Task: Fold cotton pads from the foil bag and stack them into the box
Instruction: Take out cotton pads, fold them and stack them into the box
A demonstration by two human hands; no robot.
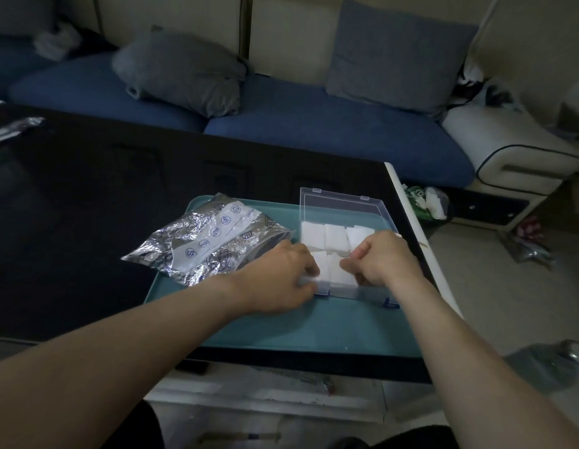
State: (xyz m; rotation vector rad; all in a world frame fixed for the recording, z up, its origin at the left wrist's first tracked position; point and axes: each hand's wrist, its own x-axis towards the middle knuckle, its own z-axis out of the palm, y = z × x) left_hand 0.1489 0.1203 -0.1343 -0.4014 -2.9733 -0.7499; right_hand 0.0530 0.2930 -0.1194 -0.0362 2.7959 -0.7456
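Head view looks down on a teal tray set on a dark table, with both hands working at the near end of a clear plastic box; the step in hand looks like seating a folded pad into the front row; the left hand curls its fingers over the box's near-left corner, touching a white pad there, though whether it pinches the pad or only steadies the wall I cannot tell; the right hand has its fingers bent and drawn together on the pad beside it, apparently nipping its edge; the cotton pads lie inside the box, three side by side in the far row and more under the hands in the near row; they are white, squarish, soft-looking and slightly uneven in outline, so they would likely spring open unless pressed flat; the foil bag lies crumpled on the tray's left side, just beside the box, its mouth toward the left hand; the next move probably calls for releasing the seated pad and reaching into the bag for another.
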